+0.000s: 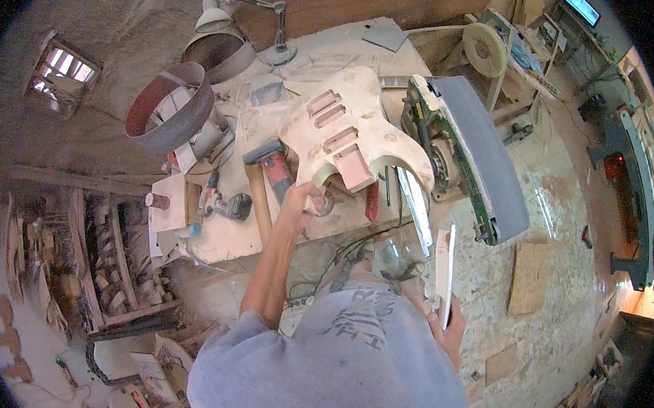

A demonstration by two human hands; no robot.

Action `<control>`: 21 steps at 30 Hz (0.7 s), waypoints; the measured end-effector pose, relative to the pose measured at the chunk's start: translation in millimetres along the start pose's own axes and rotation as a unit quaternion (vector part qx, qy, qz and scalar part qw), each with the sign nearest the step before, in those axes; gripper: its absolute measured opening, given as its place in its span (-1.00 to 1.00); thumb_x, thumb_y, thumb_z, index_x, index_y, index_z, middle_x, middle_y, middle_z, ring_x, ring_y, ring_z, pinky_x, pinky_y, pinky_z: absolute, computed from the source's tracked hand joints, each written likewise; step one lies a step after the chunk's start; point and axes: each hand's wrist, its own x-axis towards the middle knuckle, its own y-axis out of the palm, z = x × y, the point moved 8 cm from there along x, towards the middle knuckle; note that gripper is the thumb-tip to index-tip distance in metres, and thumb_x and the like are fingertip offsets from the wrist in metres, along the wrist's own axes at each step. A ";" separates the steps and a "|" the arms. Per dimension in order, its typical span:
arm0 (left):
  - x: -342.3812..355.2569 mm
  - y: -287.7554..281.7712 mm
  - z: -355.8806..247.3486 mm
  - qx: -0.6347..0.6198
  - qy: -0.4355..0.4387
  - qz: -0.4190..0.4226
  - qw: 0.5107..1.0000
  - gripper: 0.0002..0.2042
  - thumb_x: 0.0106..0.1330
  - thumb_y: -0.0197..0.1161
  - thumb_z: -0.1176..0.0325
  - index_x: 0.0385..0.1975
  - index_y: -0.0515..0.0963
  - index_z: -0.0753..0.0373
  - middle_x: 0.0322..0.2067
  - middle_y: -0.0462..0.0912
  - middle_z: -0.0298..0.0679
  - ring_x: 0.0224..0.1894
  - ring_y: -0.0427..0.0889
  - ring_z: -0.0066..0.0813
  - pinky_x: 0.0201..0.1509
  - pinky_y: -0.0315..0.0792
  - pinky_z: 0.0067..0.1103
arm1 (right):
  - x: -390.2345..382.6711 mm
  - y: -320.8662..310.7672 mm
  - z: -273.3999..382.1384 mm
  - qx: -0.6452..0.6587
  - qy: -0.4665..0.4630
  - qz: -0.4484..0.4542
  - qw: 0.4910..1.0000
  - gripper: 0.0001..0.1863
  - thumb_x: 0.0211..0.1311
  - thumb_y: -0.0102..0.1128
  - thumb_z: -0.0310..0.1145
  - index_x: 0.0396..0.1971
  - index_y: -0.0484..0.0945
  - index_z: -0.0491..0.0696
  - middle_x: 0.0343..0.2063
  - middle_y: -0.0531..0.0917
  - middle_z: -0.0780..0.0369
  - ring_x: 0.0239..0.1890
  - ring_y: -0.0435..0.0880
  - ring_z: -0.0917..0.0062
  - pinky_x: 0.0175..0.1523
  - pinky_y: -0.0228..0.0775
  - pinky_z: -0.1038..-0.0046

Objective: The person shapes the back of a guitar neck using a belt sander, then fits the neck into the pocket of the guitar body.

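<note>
A pale wooden electric guitar body (358,134) with several routed pockets lies over the workbench (253,233), in front of me. My left hand (303,204) is closed on its near edge, by a rounded horn. Part of the grip is hidden behind the wood. Down at my right side, my right hand (448,330) is closed around the lower end of a flat, pale piece with a straight white edge (444,269). That piece stands nearly upright, apart from the guitar body. Its exact kind cannot be made out.
Right of the guitar body is a belt sander (471,150) with a wide grey belt. A red power tool (275,166), a hammer-like wooden handle (259,203) and a cordless drill (226,203) lie left. Behind stand sanding-belt loops (170,110) and a desk lamp (278,30).
</note>
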 end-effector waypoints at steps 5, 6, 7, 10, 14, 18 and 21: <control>-44.6 90.3 -1.4 0.072 0.101 0.031 0.992 -0.62 0.10 0.13 0.56 -0.02 0.48 0.40 -0.48 0.48 -0.32 -0.55 0.43 -0.58 -0.54 0.32 -0.58 | 16.7 -46.8 14.9 0.110 -0.046 -0.005 0.993 -0.10 0.28 0.18 0.25 0.28 0.40 -0.30 -0.42 0.61 0.21 -0.39 0.59 0.49 -0.25 0.42 0.39; -53.1 114.3 2.9 0.101 0.119 0.032 0.987 -0.61 0.11 0.13 0.55 0.00 0.48 0.40 -0.47 0.49 -0.32 -0.55 0.44 -0.57 -0.54 0.33 -0.58 | 19.8 -62.1 17.0 0.131 -0.067 -0.017 0.989 -0.14 0.30 0.15 0.27 0.19 0.43 -0.29 -0.43 0.57 0.22 -0.43 0.54 0.54 -0.32 0.38 0.45; -60.2 138.0 9.1 0.131 0.137 0.035 0.981 -0.59 0.11 0.13 0.55 0.03 0.47 0.40 -0.45 0.51 -0.31 -0.54 0.45 -0.57 -0.54 0.33 -0.58 | 22.8 -77.4 19.7 0.152 -0.087 -0.030 0.984 -0.17 0.31 0.11 0.30 0.10 0.46 -0.28 -0.44 0.54 0.23 -0.47 0.50 0.59 -0.38 0.33 0.50; -67.3 201.9 26.1 0.097 0.179 0.091 0.975 -0.57 0.05 0.16 0.57 0.00 0.44 0.35 -0.48 0.52 -0.28 -0.62 0.48 -0.51 -0.58 0.41 -0.54 | 34.7 -113.8 20.2 0.151 -0.112 -0.045 0.981 -0.08 0.34 0.04 0.30 0.29 0.32 -0.31 -0.44 0.51 0.26 -0.44 0.47 0.60 -0.35 0.30 0.50; -66.0 257.7 74.5 0.120 0.194 0.090 0.970 -0.57 0.07 0.17 0.60 0.02 0.42 0.34 -0.47 0.53 -0.30 -0.60 0.47 -0.55 -0.59 0.38 -0.56 | 36.1 -177.6 2.2 0.103 -0.085 -0.051 0.990 -0.01 0.36 0.00 0.27 0.48 0.17 -0.29 -0.29 0.63 0.13 -0.28 0.58 0.48 -0.15 0.41 0.41; -55.5 294.6 122.1 0.094 0.163 0.098 0.977 -0.58 0.09 0.17 0.61 0.02 0.41 0.32 -0.47 0.53 -0.31 -0.60 0.45 -0.59 -0.60 0.37 -0.56 | 29.4 -226.0 -9.8 0.043 -0.063 -0.116 0.990 -0.07 0.35 0.06 0.19 0.47 0.20 -0.26 0.01 0.65 -0.07 -0.03 0.66 0.32 0.11 0.44 0.32; -56.2 313.3 141.0 0.091 0.142 0.107 0.980 -0.56 0.08 0.18 0.62 0.03 0.40 0.31 -0.48 0.53 -0.31 -0.61 0.45 -0.58 -0.60 0.37 -0.56 | 26.8 -244.9 -12.7 -0.012 -0.067 -0.124 0.990 -0.15 0.30 0.20 -0.02 0.45 0.25 -0.23 0.14 0.61 -0.11 0.05 0.67 0.22 0.21 0.42 0.28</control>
